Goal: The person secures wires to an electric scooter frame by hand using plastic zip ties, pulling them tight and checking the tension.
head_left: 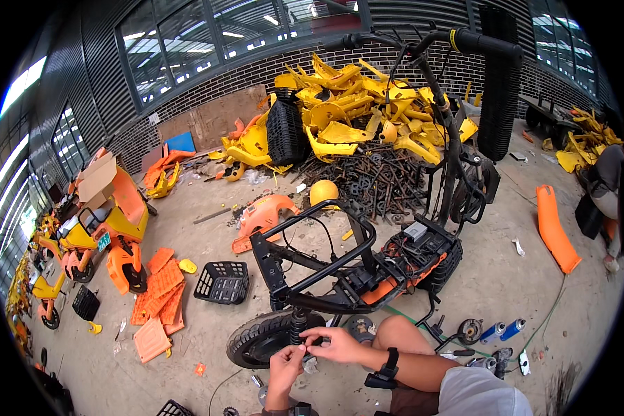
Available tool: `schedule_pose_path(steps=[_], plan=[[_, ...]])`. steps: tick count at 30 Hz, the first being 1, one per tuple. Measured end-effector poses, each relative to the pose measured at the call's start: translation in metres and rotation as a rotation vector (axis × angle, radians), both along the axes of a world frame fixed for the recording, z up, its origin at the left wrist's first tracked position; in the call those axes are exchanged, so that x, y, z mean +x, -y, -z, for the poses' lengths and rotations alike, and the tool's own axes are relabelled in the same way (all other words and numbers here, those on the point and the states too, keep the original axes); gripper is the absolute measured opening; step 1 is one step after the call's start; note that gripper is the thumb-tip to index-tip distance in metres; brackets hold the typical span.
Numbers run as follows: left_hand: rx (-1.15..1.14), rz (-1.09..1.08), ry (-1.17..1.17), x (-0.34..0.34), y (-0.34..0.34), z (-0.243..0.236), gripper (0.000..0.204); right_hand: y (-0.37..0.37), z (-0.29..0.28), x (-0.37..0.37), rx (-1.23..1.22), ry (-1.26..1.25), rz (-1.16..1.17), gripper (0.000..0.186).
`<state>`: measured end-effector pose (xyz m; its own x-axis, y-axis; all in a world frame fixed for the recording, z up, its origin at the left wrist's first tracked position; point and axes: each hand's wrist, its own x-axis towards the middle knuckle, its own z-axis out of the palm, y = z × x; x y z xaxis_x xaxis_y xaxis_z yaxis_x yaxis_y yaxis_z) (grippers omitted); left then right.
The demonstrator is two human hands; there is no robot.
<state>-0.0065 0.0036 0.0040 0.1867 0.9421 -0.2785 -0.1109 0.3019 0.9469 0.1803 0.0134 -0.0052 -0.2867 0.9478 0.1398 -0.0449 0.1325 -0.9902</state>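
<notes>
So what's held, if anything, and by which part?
Can't tell: left hand and right hand are together near the shock; anything pinched is hidden or too small.

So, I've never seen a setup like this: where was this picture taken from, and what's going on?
There's no robot: a person works bare-handed, and a wide fisheye camera on their head looks down, bending straight edges. The left hand and right hand come together beside the wheel of a bare black scooter frame. Whether their fingers hold something small, I can't tell. Around on the floor lie a black basket, orange panels and a pile of yellow parts.
</notes>
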Motion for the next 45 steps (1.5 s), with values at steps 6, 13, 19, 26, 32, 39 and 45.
schedule_pose_path(steps=[6, 13, 19, 26, 32, 39, 45], plan=[[0.185, -0.017, -0.238, 0.003, 0.002, -0.005, 0.018, -0.010, 0.012, 0.004, -0.218, -0.057, -0.092, 0.034], [0.632, -0.049, -0.764, 0.006, 0.009, -0.004, 0.027, -0.009, 0.005, 0.006, -0.258, 0.149, -0.140, 0.030], [0.704, -0.019, -0.733, 0.005, 0.009, -0.009, 0.026, -0.010, 0.004, 0.009, -0.235, 0.188, -0.143, 0.029], [0.755, 0.025, -0.755, 0.000, 0.009, -0.011, 0.021, -0.011, 0.001, 0.010, -0.188, 0.191, -0.190, 0.027], [0.781, -0.003, -0.782, 0.001, 0.011, -0.003, 0.017, -0.010, 0.004, 0.007, -0.269, 0.153, -0.165, 0.024], [0.833, -0.035, -0.788, 0.008, 0.011, -0.002, 0.014, -0.012, 0.022, 0.004, -0.331, 0.013, -0.115, 0.023], [0.888, -0.033, -0.827, 0.010, 0.010, -0.001, 0.012, -0.015, 0.012, 0.006, -0.570, 0.021, -0.143, 0.032]])
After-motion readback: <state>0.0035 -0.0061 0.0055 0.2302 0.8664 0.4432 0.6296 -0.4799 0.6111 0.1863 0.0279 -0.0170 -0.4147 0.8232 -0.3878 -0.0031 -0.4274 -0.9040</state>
